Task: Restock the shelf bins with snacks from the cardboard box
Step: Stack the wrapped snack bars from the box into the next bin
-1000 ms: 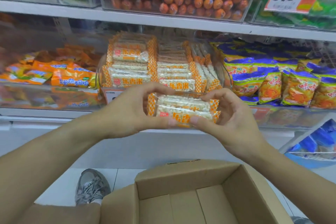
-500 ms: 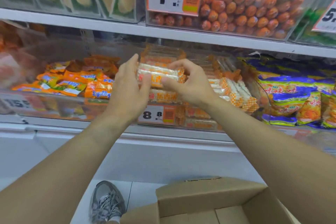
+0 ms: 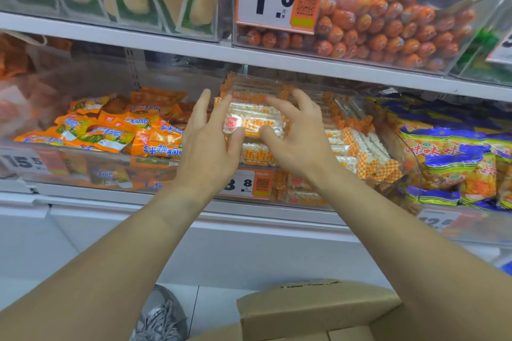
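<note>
Left hand [image 3: 206, 147] fingers [image 3: 200, 108] stand nearly straight, thumb touching the left end of a rice-cracker pack [image 3: 253, 123]. Right hand [image 3: 297, 141] fingers are spread and bent over its right end, thumb against its front edge; whether either hand truly grips cannot be told. The pack is clear, showing white puffed pieces, with orange checkered ends and an orange label. It lies atop the stack in the clear middle shelf bin [image 3: 399, 144]. Cardboard box [image 3: 318, 310] sits below.
</note>
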`<state>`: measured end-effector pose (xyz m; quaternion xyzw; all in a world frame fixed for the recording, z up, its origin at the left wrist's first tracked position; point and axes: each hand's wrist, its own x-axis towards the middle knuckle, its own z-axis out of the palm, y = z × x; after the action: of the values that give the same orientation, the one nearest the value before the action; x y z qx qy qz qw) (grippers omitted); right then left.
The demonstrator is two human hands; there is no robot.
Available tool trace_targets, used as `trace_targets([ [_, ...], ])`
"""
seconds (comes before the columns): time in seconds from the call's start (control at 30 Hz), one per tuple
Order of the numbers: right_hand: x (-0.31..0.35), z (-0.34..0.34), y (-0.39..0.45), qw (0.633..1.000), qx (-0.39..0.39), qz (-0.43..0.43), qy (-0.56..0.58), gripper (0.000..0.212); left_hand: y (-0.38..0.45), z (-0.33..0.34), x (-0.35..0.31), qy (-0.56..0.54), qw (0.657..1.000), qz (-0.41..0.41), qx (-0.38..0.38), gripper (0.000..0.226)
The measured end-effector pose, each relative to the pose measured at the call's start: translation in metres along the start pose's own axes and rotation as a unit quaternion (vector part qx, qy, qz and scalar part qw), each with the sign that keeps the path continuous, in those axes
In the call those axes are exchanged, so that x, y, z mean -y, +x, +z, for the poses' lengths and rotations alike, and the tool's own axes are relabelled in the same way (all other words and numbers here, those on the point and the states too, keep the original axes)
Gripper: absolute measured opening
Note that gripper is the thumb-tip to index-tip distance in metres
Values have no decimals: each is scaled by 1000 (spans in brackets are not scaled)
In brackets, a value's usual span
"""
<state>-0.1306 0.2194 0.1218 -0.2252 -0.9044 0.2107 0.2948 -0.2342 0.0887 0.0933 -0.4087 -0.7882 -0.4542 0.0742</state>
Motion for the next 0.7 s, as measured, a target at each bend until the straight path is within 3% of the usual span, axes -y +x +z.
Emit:
trace_targets([
  [0.2, -9, 18, -5, 981, 88, -116, -132, 58, -2, 6, -5, 98, 993, 6, 58, 54],
  [0.43, -21, 14, 7, 977, 115, -120, -136, 60, -5, 7, -2, 83, 993, -49, 70, 54],
  [0.7, -16, 11, 2, 976, 138, -100, -138, 59, -10, 9, 1, 122, 988, -26, 88, 58],
])
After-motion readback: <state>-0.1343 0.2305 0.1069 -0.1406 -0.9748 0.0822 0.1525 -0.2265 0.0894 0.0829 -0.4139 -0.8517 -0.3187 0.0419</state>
